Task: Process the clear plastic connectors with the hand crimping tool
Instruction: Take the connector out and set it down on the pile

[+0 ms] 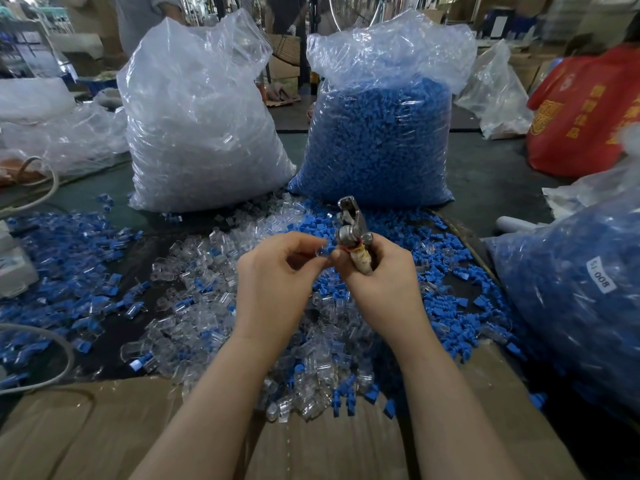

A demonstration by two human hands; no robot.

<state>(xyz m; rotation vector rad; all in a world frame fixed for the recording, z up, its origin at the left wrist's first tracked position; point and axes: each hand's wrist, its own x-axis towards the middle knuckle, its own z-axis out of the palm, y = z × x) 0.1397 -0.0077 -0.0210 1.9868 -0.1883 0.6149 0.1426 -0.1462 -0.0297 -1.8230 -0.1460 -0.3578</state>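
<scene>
Both forearms bare, no sleeves; left hand [277,271] and right hand [384,275].

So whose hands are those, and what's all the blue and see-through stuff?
There is one picture, from a camera worn on a person's head, looking down, so the hands are that person's own. The right hand grips a metal crimping tool, a squeezer. The left hand pinches a small clear connector beside it. The table is strewn with loose clear connectors and blue caps. Behind stand a bag of clear parts and a bag of blue parts.
</scene>
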